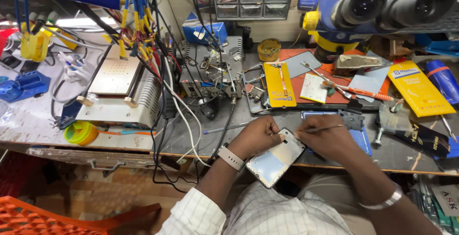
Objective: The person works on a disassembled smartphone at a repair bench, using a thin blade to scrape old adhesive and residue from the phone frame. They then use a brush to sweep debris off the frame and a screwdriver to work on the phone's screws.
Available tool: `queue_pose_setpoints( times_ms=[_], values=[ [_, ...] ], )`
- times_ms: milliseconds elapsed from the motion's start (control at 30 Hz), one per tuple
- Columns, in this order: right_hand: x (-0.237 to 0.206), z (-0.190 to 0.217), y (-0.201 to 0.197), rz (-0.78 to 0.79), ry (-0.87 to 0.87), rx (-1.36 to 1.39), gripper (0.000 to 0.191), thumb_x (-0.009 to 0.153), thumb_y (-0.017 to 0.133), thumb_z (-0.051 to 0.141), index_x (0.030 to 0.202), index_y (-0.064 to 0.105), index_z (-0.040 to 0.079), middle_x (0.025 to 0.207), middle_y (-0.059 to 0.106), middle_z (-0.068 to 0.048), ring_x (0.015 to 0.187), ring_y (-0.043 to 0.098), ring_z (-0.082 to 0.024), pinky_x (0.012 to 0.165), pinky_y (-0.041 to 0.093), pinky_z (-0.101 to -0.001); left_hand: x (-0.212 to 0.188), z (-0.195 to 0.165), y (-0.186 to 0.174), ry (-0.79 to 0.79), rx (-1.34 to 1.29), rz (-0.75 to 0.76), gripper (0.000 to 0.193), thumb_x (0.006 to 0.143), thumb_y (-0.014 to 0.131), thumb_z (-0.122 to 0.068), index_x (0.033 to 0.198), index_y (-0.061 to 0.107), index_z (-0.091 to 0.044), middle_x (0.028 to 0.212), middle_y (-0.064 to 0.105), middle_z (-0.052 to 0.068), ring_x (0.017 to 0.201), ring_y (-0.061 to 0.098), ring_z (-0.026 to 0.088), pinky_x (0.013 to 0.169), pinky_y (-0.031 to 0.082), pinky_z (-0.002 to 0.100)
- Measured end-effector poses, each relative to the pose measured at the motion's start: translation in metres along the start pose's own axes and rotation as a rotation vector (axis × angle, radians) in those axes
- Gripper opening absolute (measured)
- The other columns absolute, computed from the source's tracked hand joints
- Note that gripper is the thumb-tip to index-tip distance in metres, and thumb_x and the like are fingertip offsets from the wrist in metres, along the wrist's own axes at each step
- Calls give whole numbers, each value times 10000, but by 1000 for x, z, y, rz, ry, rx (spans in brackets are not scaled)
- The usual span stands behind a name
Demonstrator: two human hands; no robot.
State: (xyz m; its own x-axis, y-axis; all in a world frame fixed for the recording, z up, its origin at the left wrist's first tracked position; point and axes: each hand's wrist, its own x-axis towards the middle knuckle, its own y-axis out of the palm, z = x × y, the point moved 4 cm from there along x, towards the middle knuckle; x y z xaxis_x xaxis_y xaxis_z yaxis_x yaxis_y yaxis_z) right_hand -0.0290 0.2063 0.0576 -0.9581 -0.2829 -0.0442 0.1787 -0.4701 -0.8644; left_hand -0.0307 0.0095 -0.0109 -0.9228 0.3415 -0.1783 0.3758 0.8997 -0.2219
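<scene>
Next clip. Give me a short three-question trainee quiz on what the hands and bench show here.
1. True or false: the left hand holds the phone frame at the bench edge.
2. What does the right hand hold? A) thin metal tool B) yellow tape roll C) blue pen
3. Which wrist wears the watch with a pale strap?

Key
1. True; the left hand's grip is on the frame's upper end.
2. A; the thin metal tool points toward the frame's top corner.
3. The left wrist; the right wrist has a metal bangle.
</scene>
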Motion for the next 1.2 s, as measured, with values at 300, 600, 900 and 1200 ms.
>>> queue_pose_setpoints(
  times_ms=[300, 600, 900, 1200],
  values=[
    [0, 0, 6, -154, -45, 343, 204, 787, 784, 268, 867, 765, 81, 784, 786, -80, 666, 761, -221, 641, 594, -340, 3, 2, 1, 33, 52, -23, 247, 843, 798, -189, 886, 600, -49, 686, 611, -13, 570, 511, 57, 484, 425, 263],
    [-10, -9, 2, -122, -79, 115, 178, 771, 820, 247, 841, 800, 83, 783, 771, -102, 683, 736, -220, 633, 569, -348, 3, -3, 3, 66, 53, 5, 249, 855, 787, -176, 904, 579, -49, 687, 594, -21, 585, 504, 48, 488, 429, 261],
    [-18, -14, -2, -25, 11, 192, 155, 728, 824, 213, 790, 799, 74, 729, 799, -90, 655, 772, -209, 641, 589, -328, 3, -2, 3, 92, 58, 5, 235, 878, 794, -177, 882, 601, -44, 680, 602, -10, 567, 492, 43, 478, 408, 243],
    [-4, -3, 11, -186, -83, 264, 193, 786, 807, 248, 866, 781, 73, 798, 773, -90, 691, 770, -201, 644, 596, -335, 5, 2, 3, 75, -48, 18, 215, 872, 777, -146, 893, 588, -45, 722, 634, -19, 603, 532, 32, 501, 434, 235]
  ],
)
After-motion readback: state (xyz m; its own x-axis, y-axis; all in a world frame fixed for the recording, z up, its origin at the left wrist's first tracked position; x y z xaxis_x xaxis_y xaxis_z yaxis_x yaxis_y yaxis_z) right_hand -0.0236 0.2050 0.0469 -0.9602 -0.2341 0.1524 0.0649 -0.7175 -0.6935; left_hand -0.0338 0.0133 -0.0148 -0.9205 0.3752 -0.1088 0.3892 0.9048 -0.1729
